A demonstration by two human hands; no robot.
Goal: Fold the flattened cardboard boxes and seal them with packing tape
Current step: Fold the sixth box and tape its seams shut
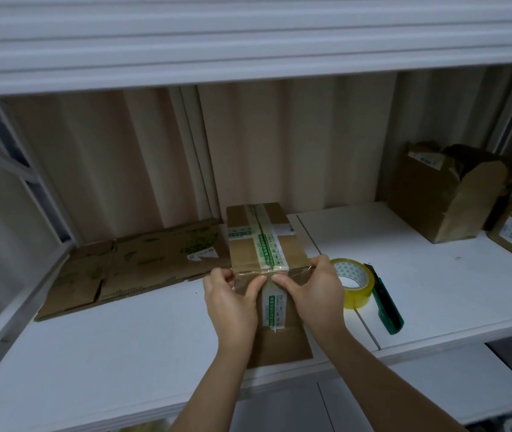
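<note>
A small folded cardboard box (265, 241) with old green-printed tape along its seam stands on the white shelf (123, 353). A strip of clear tape runs across its near top edge. My left hand (229, 300) and my right hand (314, 291) rest on the box's near face, thumbs pressing the tape down at the middle, fingers curled over the upper corners. A yellowish roll of packing tape (356, 283) lies just right of my right hand. A flattened cardboard box (136, 263) lies to the left.
A green utility knife (387, 304) lies right of the tape roll. Two opened cardboard boxes (441, 194) stand at the back right. An upper shelf board (248, 42) overhangs the work area. The shelf's front edge runs close below the box.
</note>
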